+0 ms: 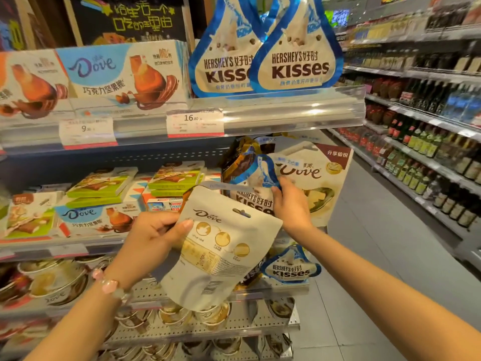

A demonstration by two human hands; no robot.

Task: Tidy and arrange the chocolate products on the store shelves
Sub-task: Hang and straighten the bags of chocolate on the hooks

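hands apart: left hand [153, 237] grips white dove pouch [221, 246]; right hand [289, 204] pinches hanging hershey's kisses bag [256, 188]. pouches look light, soft, slippery; best held near top edge.

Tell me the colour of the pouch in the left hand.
Cream, with gold circles; head view shows the pouch.

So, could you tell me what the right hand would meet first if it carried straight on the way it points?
The right hand already pinches the hanging Kisses bag. Pushed further forward and up, it would probably meet the large Dove pouch just behind, though depth is unclear.
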